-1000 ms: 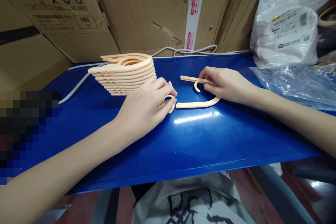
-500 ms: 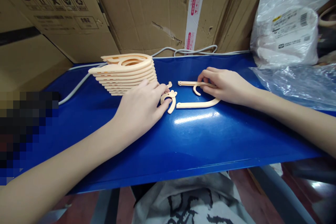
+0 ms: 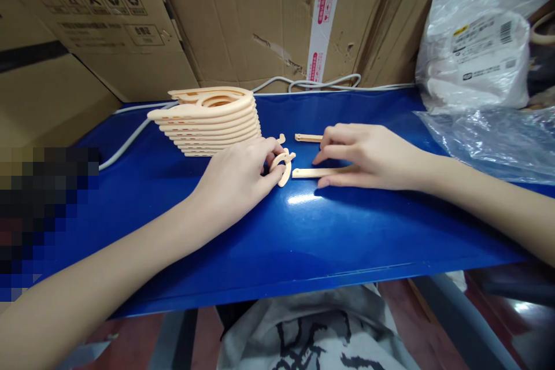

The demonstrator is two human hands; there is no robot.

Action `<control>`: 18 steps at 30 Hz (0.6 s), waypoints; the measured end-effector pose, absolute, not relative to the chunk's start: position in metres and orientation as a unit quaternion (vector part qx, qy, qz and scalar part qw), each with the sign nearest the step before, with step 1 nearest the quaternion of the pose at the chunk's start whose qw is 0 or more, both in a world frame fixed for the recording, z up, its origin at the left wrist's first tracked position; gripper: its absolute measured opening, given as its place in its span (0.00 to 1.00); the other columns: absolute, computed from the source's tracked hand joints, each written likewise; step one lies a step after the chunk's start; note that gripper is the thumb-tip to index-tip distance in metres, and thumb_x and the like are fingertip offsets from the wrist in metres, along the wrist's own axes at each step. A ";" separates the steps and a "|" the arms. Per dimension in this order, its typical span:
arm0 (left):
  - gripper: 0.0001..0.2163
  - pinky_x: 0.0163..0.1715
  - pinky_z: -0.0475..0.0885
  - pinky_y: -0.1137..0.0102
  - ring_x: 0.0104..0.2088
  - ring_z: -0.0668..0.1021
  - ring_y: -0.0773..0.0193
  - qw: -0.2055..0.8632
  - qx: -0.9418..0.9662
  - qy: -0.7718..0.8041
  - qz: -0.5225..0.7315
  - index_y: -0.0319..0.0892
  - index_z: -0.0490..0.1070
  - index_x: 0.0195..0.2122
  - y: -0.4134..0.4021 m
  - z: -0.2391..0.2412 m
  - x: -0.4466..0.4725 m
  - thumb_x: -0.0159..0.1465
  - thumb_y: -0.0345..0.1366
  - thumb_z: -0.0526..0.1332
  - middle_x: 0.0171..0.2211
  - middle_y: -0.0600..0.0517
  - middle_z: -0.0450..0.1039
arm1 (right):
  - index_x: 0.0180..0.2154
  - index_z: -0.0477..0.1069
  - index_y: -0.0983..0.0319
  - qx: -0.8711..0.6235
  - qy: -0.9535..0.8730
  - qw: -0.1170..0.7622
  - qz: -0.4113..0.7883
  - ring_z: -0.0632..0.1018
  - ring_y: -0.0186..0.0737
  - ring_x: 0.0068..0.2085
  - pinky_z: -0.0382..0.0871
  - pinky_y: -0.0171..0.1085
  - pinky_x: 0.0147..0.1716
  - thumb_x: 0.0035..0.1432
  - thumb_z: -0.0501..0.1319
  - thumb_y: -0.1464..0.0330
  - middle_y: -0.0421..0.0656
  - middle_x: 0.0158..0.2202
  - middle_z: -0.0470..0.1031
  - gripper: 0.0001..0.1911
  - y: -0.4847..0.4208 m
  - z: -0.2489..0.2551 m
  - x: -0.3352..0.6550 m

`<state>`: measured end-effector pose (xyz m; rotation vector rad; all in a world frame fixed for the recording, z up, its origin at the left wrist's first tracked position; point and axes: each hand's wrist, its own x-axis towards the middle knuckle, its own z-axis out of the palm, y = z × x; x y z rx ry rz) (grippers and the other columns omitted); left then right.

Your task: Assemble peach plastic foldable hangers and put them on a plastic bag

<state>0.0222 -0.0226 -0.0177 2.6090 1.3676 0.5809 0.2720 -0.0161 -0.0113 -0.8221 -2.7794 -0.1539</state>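
A cream plastic hanger hook (image 3: pixel 285 169) is pinched between the thumb and fingers of my left hand (image 3: pixel 243 170). My right hand (image 3: pixel 364 153) is over two cream hanger arms, its thumb and index finger apart on either side of the nearer arm (image 3: pixel 310 173). Whether the fingers touch that arm I cannot tell. The farther arm (image 3: pixel 307 138) lies behind it, partly covered by the hand. Beyond my left fingers, the tip of another small cream piece (image 3: pixel 281 138) shows. Stacked cream folding hangers (image 3: pixel 212 127) stand just behind my left hand.
The blue tabletop (image 3: pixel 269 243) ends at a front edge near my lap. Cardboard boxes (image 3: pixel 243 23) wall off the back, with a white cable (image 3: pixel 321 88) along their base. At right sit a white plastic package (image 3: pixel 481 58) and a clear bag (image 3: pixel 494 139).
My right hand has come off the farther hanger arm and shifted toward me, over the nearer one. The hook in my left hand has turned and moved slightly right.
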 end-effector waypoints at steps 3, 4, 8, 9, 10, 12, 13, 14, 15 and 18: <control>0.06 0.28 0.59 0.71 0.28 0.72 0.66 0.070 0.875 0.425 0.219 0.40 0.73 0.36 -0.021 -0.018 0.022 0.66 0.33 0.57 0.29 0.55 0.70 | 0.40 0.72 0.65 -0.247 -0.961 0.109 -0.055 0.76 0.43 0.41 0.68 0.39 0.42 0.70 0.51 0.61 0.48 0.38 0.75 0.16 -0.021 -0.015 0.266; 0.06 0.29 0.60 0.71 0.29 0.72 0.66 0.063 0.879 0.412 0.231 0.40 0.72 0.36 -0.021 -0.017 0.022 0.66 0.32 0.56 0.29 0.54 0.70 | 0.39 0.70 0.65 -0.249 -0.960 0.112 -0.062 0.76 0.42 0.40 0.68 0.39 0.41 0.71 0.49 0.64 0.48 0.37 0.75 0.16 -0.022 -0.017 0.264; 0.07 0.35 0.63 0.70 0.34 0.72 0.64 0.024 0.885 0.371 0.281 0.39 0.71 0.40 -0.023 -0.014 0.023 0.67 0.29 0.53 0.34 0.52 0.68 | 0.40 0.66 0.64 -0.274 -0.950 0.104 -0.105 0.76 0.40 0.32 0.66 0.37 0.32 0.72 0.45 0.64 0.47 0.34 0.76 0.15 -0.024 -0.024 0.261; 0.08 0.37 0.64 0.70 0.36 0.73 0.63 0.021 0.884 0.367 0.289 0.39 0.71 0.41 -0.023 -0.014 0.023 0.67 0.29 0.53 0.36 0.51 0.68 | 0.41 0.66 0.64 -0.276 -0.949 0.096 -0.117 0.76 0.40 0.30 0.64 0.37 0.30 0.72 0.44 0.64 0.46 0.33 0.77 0.16 -0.024 -0.026 0.261; 0.09 0.38 0.65 0.70 0.37 0.73 0.63 0.022 0.882 0.365 0.296 0.39 0.70 0.43 -0.024 -0.014 0.024 0.68 0.28 0.51 0.37 0.51 0.69 | 0.41 0.66 0.64 -0.276 -0.948 0.089 -0.129 0.76 0.39 0.28 0.62 0.36 0.27 0.72 0.44 0.64 0.45 0.31 0.76 0.16 -0.025 -0.027 0.261; 0.09 0.39 0.65 0.70 0.38 0.74 0.63 0.048 0.880 0.366 0.301 0.39 0.68 0.43 -0.024 -0.015 0.024 0.69 0.28 0.49 0.38 0.51 0.70 | 0.40 0.66 0.64 -0.277 -0.946 0.079 -0.148 0.74 0.38 0.24 0.56 0.36 0.23 0.72 0.43 0.64 0.44 0.27 0.75 0.17 -0.025 -0.028 0.262; 0.09 0.39 0.65 0.70 0.38 0.75 0.63 0.068 0.878 0.369 0.297 0.40 0.68 0.43 -0.025 -0.016 0.024 0.69 0.28 0.48 0.37 0.51 0.71 | 0.40 0.67 0.64 -0.277 -0.946 0.075 -0.153 0.74 0.38 0.23 0.54 0.36 0.22 0.72 0.44 0.64 0.43 0.26 0.75 0.16 -0.025 -0.028 0.262; 0.09 0.38 0.65 0.70 0.36 0.75 0.63 0.087 0.876 0.375 0.289 0.40 0.67 0.43 -0.025 -0.017 0.024 0.70 0.29 0.48 0.36 0.52 0.72 | 0.40 0.66 0.64 -0.277 -0.946 0.069 -0.155 0.74 0.38 0.23 0.52 0.36 0.22 0.72 0.44 0.64 0.42 0.26 0.75 0.16 -0.026 -0.028 0.262; 0.09 0.36 0.65 0.70 0.35 0.75 0.63 0.103 0.874 0.383 0.279 0.41 0.67 0.42 -0.025 -0.017 0.024 0.70 0.31 0.48 0.35 0.53 0.72 | 0.40 0.66 0.64 -0.278 -0.946 0.063 -0.155 0.74 0.37 0.23 0.51 0.36 0.22 0.72 0.44 0.64 0.42 0.26 0.75 0.16 -0.026 -0.027 0.262; 0.11 0.33 0.64 0.69 0.32 0.75 0.63 0.124 0.869 0.409 0.250 0.42 0.68 0.44 -0.027 -0.015 0.024 0.72 0.38 0.47 0.34 0.53 0.74 | 0.40 0.66 0.63 -0.280 -0.946 0.046 -0.157 0.74 0.36 0.23 0.49 0.36 0.22 0.72 0.43 0.64 0.43 0.28 0.77 0.16 -0.026 -0.026 0.262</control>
